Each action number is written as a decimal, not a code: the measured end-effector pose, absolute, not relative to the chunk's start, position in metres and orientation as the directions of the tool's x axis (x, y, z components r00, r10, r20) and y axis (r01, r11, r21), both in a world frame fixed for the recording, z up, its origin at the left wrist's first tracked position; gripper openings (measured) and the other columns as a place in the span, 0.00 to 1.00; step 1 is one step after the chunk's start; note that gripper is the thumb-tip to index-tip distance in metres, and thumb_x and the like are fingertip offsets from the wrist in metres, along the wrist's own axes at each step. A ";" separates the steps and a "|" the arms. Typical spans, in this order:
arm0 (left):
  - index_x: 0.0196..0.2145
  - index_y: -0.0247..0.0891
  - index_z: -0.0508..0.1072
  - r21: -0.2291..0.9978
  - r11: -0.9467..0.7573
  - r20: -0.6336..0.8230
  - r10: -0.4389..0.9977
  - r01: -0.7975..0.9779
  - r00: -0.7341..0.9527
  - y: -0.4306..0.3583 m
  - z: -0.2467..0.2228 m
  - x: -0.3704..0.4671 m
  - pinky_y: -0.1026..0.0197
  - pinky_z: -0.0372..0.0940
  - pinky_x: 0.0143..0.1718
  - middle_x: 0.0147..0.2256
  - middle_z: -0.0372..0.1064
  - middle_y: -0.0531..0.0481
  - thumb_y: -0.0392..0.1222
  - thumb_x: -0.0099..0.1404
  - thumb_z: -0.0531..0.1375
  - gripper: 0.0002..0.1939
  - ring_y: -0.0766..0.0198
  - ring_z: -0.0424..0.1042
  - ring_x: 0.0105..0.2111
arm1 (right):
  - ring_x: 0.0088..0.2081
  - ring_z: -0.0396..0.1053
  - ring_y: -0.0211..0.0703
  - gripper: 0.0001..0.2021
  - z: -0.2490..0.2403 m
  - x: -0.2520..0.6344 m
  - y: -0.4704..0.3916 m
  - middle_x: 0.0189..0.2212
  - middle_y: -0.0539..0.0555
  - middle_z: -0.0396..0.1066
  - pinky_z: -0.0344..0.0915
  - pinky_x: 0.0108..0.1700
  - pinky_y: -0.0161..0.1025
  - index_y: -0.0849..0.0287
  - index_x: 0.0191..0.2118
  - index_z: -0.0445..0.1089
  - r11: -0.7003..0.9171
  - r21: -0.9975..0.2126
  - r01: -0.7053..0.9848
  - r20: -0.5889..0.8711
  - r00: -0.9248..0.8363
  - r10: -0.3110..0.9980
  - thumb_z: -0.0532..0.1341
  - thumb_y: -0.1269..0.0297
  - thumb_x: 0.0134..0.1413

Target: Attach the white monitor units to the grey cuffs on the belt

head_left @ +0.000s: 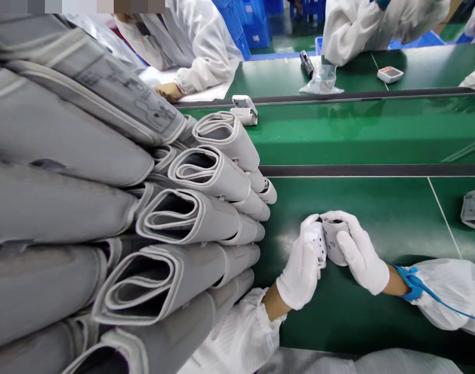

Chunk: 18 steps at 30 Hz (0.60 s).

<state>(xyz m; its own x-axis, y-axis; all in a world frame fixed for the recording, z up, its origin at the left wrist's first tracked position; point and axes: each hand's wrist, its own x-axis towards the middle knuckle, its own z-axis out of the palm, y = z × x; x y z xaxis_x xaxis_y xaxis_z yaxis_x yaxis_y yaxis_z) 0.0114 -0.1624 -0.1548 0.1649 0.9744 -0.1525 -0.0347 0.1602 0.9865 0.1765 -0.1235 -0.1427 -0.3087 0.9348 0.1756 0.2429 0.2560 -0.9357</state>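
Observation:
My left hand [299, 267], in a white glove, is closed around a white blood pressure monitor [320, 244], whose side with small dark slots faces right. Beside it, my gloved right hand [360, 252] grips a rolled grey cuff [335, 243] that stands upright, fingers over its top edge and thumb against its side. Monitor and cuff are side by side and seem to touch. Both hands are low over the green table [377, 322]. A blue wrist strap [408, 283] with a cord circles my right wrist.
A tall stack of folded grey cuffs [206, 213] fills the left side, close to my left arm. Another rolled cuff [474, 210] lies at the right edge. Across the green conveyor [338, 132], co-workers sit near a monitor [390, 74] and a plastic bag [323, 80].

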 end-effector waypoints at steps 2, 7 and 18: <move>0.70 0.38 0.51 0.989 0.146 -0.147 0.975 0.021 0.167 -0.162 -0.156 0.010 0.61 0.65 0.29 0.30 0.66 0.51 0.66 0.76 0.39 0.37 0.64 0.66 0.26 | 0.56 0.72 0.57 0.18 -0.143 0.176 -0.124 0.54 0.61 0.72 0.76 0.50 0.51 0.51 0.59 0.65 0.262 -0.930 0.257 0.178 -0.308 0.935 0.51 0.49 0.73; 0.71 0.37 0.47 0.980 0.012 -0.045 0.985 0.196 0.166 -0.163 -0.152 0.011 0.50 0.72 0.43 0.44 0.72 0.42 0.62 0.76 0.45 0.36 0.55 0.75 0.38 | 0.54 0.73 0.53 0.19 -0.149 0.175 -0.129 0.57 0.60 0.69 0.74 0.51 0.48 0.51 0.63 0.61 0.272 -0.918 0.289 0.167 -0.341 0.925 0.50 0.52 0.75; 0.75 0.37 0.27 0.875 -0.196 0.089 0.964 0.442 0.251 -0.159 -0.159 0.010 0.39 0.62 0.67 0.72 0.44 0.27 0.38 0.71 0.58 0.50 0.39 0.55 0.70 | 0.58 0.71 0.51 0.22 -0.152 0.176 -0.124 0.60 0.61 0.68 0.71 0.58 0.50 0.52 0.65 0.58 0.125 -0.975 0.181 0.055 -0.351 0.935 0.50 0.49 0.75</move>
